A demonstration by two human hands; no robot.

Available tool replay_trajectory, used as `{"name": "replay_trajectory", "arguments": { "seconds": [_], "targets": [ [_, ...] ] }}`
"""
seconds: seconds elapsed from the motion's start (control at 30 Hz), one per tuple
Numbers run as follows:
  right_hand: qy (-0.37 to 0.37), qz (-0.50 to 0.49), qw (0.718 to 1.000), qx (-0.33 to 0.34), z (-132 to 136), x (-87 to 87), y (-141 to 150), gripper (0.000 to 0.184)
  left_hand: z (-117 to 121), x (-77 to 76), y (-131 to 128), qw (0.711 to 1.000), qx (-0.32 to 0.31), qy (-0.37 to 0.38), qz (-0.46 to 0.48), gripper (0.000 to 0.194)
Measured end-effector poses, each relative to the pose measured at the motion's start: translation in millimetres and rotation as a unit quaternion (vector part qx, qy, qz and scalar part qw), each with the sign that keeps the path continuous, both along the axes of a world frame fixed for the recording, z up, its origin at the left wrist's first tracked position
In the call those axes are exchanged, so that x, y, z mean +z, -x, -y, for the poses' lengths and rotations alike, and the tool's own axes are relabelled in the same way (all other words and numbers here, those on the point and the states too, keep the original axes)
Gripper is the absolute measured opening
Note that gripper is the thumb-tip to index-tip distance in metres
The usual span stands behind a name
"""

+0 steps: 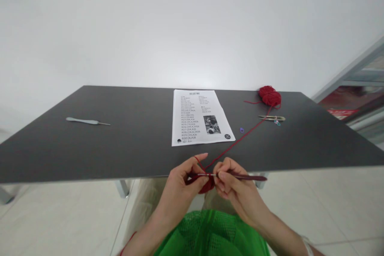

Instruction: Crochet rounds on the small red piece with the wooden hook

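Observation:
Just off the table's front edge, my left hand (185, 177) pinches a small piece of red crochet work (207, 186), with red yarn looped over its raised index finger. My right hand (228, 178) grips a crochet hook (250, 177) with a dark red handle. The hook's metal shaft lies level across the top of the crochet work, and its tip is hard to make out near my left fingers. From my hands a strand of red yarn (237, 142) runs up and right to a red yarn ball (269, 96) at the table's back right.
Printed pattern sheets (195, 118) lie on the dark table (135, 136). A grey-handled hook (87, 121) rests at the left. To the right are a purple stitch marker (241, 130), small scissors-like snips (271, 118) and a teal marker (277, 123). A white wall stands behind.

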State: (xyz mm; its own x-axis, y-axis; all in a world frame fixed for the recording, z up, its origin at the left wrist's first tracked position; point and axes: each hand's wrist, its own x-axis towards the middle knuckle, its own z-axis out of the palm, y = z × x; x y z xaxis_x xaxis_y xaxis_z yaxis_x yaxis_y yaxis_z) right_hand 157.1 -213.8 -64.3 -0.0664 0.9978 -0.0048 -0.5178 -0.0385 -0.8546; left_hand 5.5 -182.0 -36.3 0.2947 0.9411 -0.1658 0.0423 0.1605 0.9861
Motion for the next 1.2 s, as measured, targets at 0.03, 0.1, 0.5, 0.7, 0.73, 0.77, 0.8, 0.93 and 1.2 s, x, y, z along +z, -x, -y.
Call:
{"name": "replay_trajectory", "arguments": {
  "seconds": [0.03,0.1,0.5,0.7,0.73,0.77,0.8,0.93,1.2],
  "targets": [
    [-0.038,0.051,0.997,-0.032,2,-3.5,3,0.015,1,-2.1,-2,1.000,0.005,0.018,0.024,0.042],
    [-0.144,0.203,0.963,-0.104,8,-12.4,6,0.011,3,-5.8,-5,0.995,0.014,0.065,0.075,0.048],
    [-0.304,0.330,0.883,-0.138,6,-13.6,-3,0.009,-3,-8.0,4,0.959,-0.005,0.201,0.201,0.046],
    [-0.233,0.293,0.926,-0.054,7,8.7,-21,0.011,-9,-1.8,14,0.965,-0.054,0.184,0.176,0.041],
    [-0.235,0.298,0.924,-0.043,7,10.8,-24,0.011,-10,-1.0,15,0.967,-0.064,0.182,0.169,0.040],
    [-0.235,0.301,0.924,-0.030,6,13.0,-27,0.011,-11,-0.4,16,0.967,-0.074,0.182,0.161,0.040],
    [-0.232,0.301,0.925,-0.017,5,15.4,-29,0.010,-12,0.0,17,0.967,-0.083,0.183,0.154,0.040],
    [-0.204,0.297,0.933,0.026,1,25.7,-33,0.015,-15,-0.1,22,0.966,-0.118,0.189,0.133,0.041],
    [-0.213,0.311,0.924,0.063,-4,36.7,-38,0.018,-21,-0.2,27,0.953,-0.185,0.205,0.124,0.040]
  ]
}}
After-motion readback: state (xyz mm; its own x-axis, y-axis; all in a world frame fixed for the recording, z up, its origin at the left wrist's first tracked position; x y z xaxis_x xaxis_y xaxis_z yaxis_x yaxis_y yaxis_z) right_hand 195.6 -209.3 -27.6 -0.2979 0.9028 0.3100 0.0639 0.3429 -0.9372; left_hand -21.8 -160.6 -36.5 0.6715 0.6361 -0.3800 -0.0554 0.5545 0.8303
